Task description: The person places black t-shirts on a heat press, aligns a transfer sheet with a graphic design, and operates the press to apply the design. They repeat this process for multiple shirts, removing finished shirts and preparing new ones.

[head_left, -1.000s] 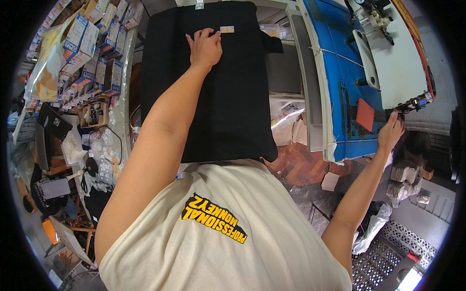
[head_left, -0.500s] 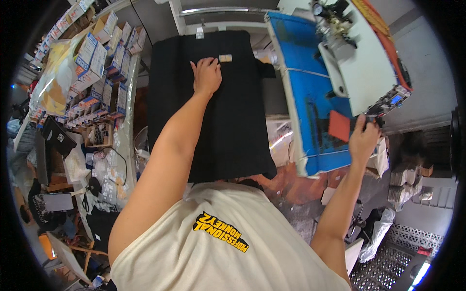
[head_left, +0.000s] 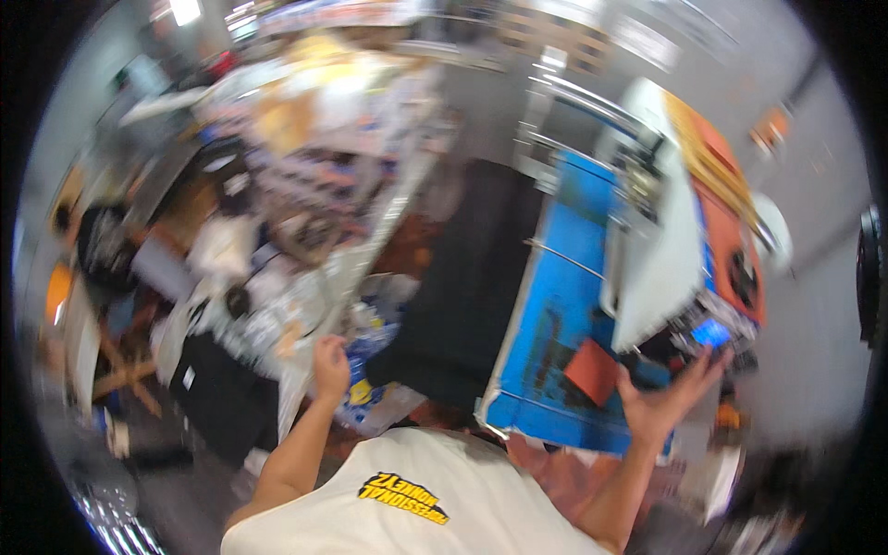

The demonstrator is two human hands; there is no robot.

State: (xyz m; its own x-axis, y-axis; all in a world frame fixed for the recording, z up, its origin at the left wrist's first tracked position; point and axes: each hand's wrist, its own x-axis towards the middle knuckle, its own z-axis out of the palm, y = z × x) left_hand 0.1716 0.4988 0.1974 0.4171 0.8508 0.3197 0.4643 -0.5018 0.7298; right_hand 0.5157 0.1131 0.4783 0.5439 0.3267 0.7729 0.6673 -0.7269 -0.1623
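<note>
My right hand is open, its thumb and fingers spread, beside the control box with a lit blue screen. Close to that thumb, a square red-orange pad lies on the blue padded board. My left hand is beside the edge of the plastic-covered table; its fingers are smeared by motion, and nothing can be made out in them. Between table and board, a black cloth piece is spread out, blurred and away from both hands.
A white machine stands over the board's right side. Stacked boxes and clear plastic fill the table at the left. Another black cloth hangs at the lower left, and blue-and-yellow bags lie low near my left hand.
My view has swung to the left and blurred. My left hand has come off the black cloth and back toward my body. The right hand's fingers have spread near the control box.
</note>
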